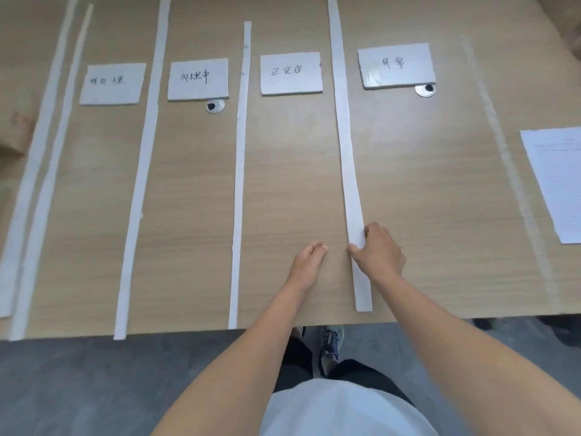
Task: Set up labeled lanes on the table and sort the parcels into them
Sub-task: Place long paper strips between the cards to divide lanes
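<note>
**Hands at the near end of a lane strip**

Along the table's near edge (440, 313), the wood stops just short of the person's legs, and the white strips run from there toward the far side. Bare tabletop lies open between the strips; the widest free stretch is right of the fourth strip (342, 127), reaching to a faint pale line (503, 152) and a lined sheet of paper (556, 184) at the right margin.

Four handwritten label cards sit toward the far side, one per lane: the first card (112, 84), the second card (198, 79), the third card (290, 73) and the fourth card (396, 65). A round metal grommet (215, 106) peeks from under the second, another grommet (425, 89) from under the fourth. No parcels show.

The right hand (379, 253) rests on the fourth strip near its close end, fingers curled over it and pressing it flat. The left hand (308, 261) lies just beside, fingers loosely curled on bare wood, holding nothing.
</note>
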The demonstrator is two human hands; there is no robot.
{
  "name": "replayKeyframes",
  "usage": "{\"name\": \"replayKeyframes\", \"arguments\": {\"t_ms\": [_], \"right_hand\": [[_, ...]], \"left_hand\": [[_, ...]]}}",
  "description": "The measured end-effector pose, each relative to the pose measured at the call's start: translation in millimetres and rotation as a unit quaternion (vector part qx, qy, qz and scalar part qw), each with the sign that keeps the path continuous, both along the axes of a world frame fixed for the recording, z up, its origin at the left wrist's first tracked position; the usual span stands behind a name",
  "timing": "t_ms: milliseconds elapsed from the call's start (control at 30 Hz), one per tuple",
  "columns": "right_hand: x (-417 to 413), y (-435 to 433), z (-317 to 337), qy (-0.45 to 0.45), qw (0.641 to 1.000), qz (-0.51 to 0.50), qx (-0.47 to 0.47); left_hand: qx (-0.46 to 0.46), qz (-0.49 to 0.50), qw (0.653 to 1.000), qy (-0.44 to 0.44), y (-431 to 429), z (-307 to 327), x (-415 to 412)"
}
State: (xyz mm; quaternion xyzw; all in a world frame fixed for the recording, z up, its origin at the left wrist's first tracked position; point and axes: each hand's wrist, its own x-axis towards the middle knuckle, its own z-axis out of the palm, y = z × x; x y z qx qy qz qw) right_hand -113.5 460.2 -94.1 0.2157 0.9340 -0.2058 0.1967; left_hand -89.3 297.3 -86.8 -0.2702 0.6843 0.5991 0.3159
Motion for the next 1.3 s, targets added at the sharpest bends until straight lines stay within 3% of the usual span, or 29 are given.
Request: {"name": "replayKeyframes", "arguments": {"t_ms": [633,767,1000,1300], "right_hand": [[28.2,8.1,-7.2,0.018,1.0,0.003,-0.02],[25.7,6.5,7.0,0.075,0.996,-0.026,-0.041],[1.7,-36.2,44.6,0.167,0.972,-0.007,-0.168],[5.3,-156.0,74.8,0.199,0.951,0.088,-0.221]], "left_hand": [[0.005,0.054,0.998,0.023,19.8,18.4,21.0],[0.009,0.049,0.998,0.039,12.3,26.8,19.8],[0.025,0.125,0.988,0.087,-35.4,61.2,11.1],[0.039,0.23,0.959,0.159,-162.6,95.0,27.9]]}}
